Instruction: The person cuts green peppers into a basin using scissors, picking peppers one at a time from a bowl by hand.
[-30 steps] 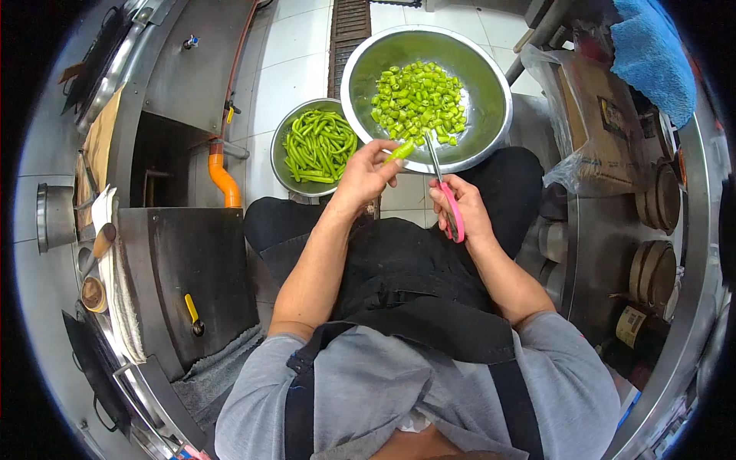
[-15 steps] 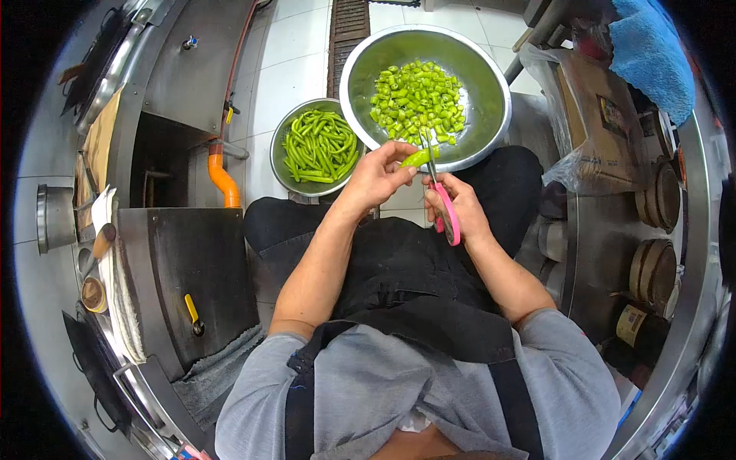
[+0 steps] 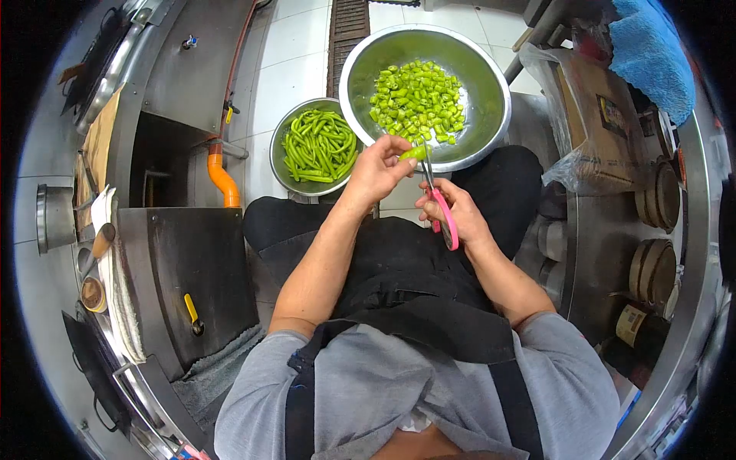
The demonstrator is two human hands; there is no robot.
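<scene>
Floor tiles [image 3: 295, 34] spread beyond the large bowl [image 3: 486, 88]. Left fingers [image 3: 393, 144] pinch a part-hidden pepper [image 3: 415, 153]; right fingers [image 3: 455, 193] grip part-covered scissors [image 3: 443, 205].

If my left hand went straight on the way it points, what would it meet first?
Probably the scissors, at the tip of the pepper your left hand holds; depth is unclear.
</scene>
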